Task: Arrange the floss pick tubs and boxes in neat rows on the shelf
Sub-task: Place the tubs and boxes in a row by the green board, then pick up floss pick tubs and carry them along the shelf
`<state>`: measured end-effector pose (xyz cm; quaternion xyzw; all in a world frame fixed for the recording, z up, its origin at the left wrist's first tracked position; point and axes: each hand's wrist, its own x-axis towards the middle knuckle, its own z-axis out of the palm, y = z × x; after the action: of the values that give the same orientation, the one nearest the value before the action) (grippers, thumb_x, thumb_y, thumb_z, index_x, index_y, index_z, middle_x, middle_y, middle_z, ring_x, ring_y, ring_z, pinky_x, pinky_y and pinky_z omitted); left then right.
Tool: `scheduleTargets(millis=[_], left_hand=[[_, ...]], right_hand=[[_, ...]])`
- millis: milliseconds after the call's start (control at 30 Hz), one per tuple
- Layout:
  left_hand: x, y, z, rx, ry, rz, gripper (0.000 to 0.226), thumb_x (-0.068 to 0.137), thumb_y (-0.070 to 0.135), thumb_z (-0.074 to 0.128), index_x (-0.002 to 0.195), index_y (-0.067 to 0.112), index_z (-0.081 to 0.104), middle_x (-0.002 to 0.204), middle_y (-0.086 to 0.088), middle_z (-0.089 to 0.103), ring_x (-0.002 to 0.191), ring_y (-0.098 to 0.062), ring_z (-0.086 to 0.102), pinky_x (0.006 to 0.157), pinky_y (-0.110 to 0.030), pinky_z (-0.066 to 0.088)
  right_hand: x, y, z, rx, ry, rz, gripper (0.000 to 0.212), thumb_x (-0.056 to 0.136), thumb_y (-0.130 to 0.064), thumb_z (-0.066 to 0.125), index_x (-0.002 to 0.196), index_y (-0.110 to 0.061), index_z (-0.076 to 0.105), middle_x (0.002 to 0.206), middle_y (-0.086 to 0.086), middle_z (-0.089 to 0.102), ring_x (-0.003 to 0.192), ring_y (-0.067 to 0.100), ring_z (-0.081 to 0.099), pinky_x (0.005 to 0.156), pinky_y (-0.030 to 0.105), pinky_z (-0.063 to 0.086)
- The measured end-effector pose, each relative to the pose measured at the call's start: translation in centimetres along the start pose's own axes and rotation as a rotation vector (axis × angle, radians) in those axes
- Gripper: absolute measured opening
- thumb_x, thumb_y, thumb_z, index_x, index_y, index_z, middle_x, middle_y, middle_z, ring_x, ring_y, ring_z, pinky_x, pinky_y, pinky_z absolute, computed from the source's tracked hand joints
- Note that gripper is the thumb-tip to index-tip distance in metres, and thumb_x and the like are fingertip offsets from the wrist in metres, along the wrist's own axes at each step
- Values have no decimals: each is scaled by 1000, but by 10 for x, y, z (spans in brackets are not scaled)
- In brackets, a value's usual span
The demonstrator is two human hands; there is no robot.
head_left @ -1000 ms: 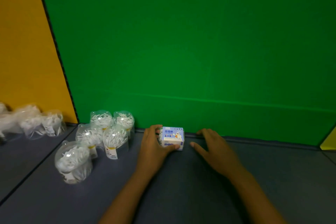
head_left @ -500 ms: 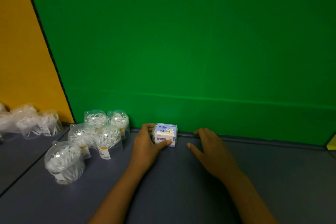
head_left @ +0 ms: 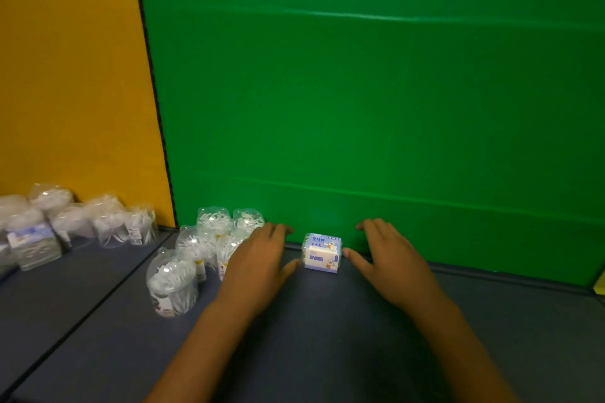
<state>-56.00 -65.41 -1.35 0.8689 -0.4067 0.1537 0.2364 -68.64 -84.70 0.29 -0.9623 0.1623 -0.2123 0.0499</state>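
Note:
A small white and blue floss pick box (head_left: 322, 253) stands on the grey shelf (head_left: 327, 343) close to the green back wall. My left hand (head_left: 258, 262) lies flat just left of it, thumb tip at the box's lower left corner. To the right of the box rests my right hand (head_left: 393, 258), its thumb tip against the box's right side. Neither hand holds the box. Several clear floss pick tubs (head_left: 212, 235) stand clustered left of my left hand, and one tub (head_left: 172, 281) sits apart in front.
More clear tubs (head_left: 108, 226) and flat packs (head_left: 32, 242) crowd the adjoining shelf section at far left, under the orange panel (head_left: 72, 75). A dark seam (head_left: 82, 311) divides the two sections. The green back wall (head_left: 360, 108) bounds the shelf behind.
My left hand has let go of the box and slid to its left. My right hand has moved in until its thumb meets the box's right side.

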Motion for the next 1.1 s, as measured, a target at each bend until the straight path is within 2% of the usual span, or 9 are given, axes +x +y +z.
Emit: scheduleTargets(millis=[300,600,733,900,1100], left_hand=[[-75,-57,-86,123,76,-6,45,88,46,58,129,32,45,127,5,52,113,-17,53,85,-32,48],[-176,-152,-158,136,62,-156,42,89,49,56,126,32,45,126,7,51,113,-14,52,84,-29,48],[-212,-192,-185,151,60,-217,42,89,51,55,126,32,46,126,10,50,116,-12,51,85,-29,49],[-236,-237,-216,153,94,-297,42,88,49,57,125,32,48,123,10,51,101,-10,58,80,-27,48],[-237,-298,-231,138,143,-363,41,88,47,58,125,33,47,124,11,51,115,-10,51,88,-31,50]], right_hand=[[-20,-106,2,48,-18,-62,49,94,-55,48,130,-22,45,128,0,51,118,20,47,96,35,41],[-45,-248,22,195,-25,-205,44,93,-52,53,127,-25,45,124,-2,50,116,19,47,91,33,41],[-45,-305,36,217,-68,-264,48,94,-55,49,130,-24,44,127,-2,49,117,18,46,92,34,42],[-25,-365,48,222,-91,-342,53,95,-57,45,136,-24,39,134,-2,45,123,18,44,97,35,42],[19,-418,75,237,-102,-405,52,94,-59,45,134,-25,40,134,-3,46,124,17,44,98,34,42]])
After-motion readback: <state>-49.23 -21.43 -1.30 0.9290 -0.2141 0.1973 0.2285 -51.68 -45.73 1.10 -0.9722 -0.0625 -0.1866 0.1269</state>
